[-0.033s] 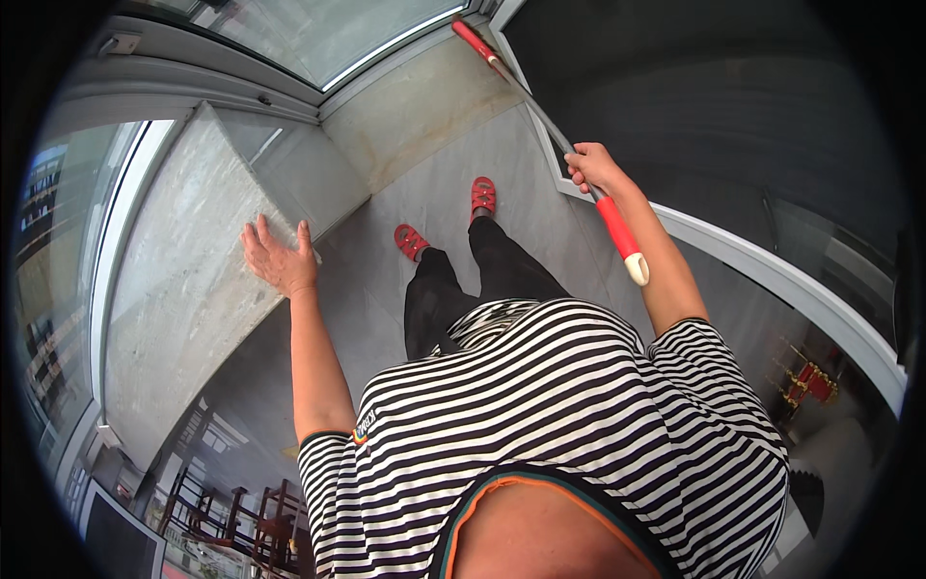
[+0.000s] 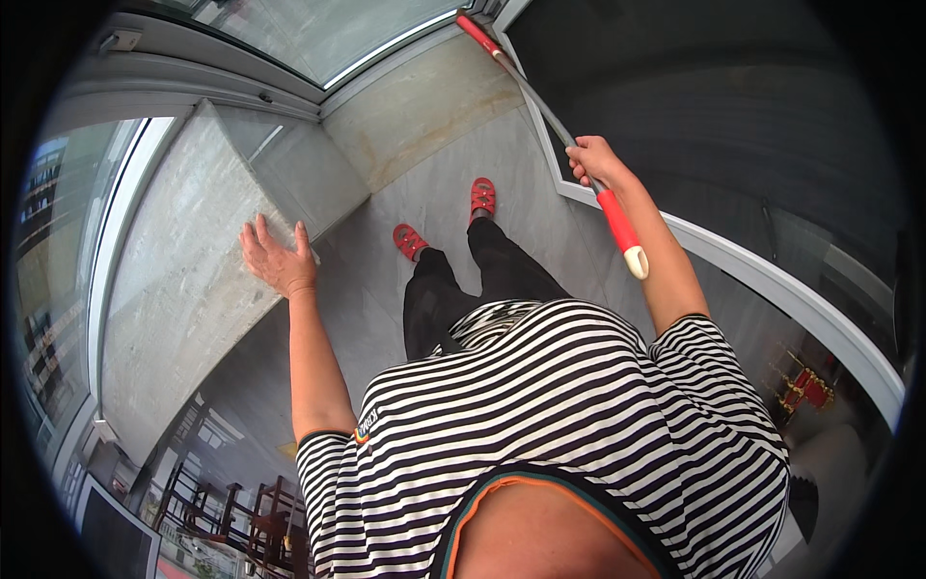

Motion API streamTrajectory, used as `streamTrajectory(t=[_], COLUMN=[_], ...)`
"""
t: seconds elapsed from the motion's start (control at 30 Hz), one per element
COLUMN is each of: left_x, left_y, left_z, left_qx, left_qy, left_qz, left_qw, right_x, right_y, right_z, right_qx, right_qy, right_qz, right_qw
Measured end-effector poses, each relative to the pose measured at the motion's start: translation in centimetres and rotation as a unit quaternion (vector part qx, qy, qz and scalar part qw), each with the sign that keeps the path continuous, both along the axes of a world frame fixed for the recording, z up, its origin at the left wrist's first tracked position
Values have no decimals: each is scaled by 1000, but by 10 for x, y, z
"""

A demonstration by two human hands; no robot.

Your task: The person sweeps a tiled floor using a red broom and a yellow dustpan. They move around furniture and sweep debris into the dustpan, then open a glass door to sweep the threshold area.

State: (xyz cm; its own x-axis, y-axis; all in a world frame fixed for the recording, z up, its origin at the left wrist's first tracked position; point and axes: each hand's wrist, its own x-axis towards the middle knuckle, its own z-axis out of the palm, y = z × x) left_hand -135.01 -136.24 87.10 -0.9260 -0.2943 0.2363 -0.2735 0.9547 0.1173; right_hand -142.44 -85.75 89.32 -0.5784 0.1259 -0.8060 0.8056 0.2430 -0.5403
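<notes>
My right hand is wrapped around a long grey pole, just above its red grip. A cream end cap finishes the near end, beside my right forearm. The pole slants up and away to a red head near the far corner; I cannot make out what kind of tool it is. My left hand lies flat on a pale stone ledge, fingers spread, near its inner edge. It holds nothing.
Glass in white frames runs along the left. A dark panel with a white frame stands at the right. Grey tiles lie under my red shoes. Wooden chairs are at the lower left, a red and gold object at the lower right.
The pole has shifted very slightly, its grip end rising a little in the view. My left hand stays on the ledge.
</notes>
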Motion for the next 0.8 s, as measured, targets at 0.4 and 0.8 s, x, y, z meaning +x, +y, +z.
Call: streamTrajectory(t=[0.4,0.8], left_x=[-10,-9], left_y=[5,0], left_z=[10,9], left_qx=[15,31], left_qy=[16,27], left_qz=[-10,-4], left_qw=[1000,999], right_x=[-34,-17], right_y=[-59,-26], right_z=[-72,22], right_qx=[194,41], right_qy=[-18,-40], right_qz=[289,301], right_qw=[937,952])
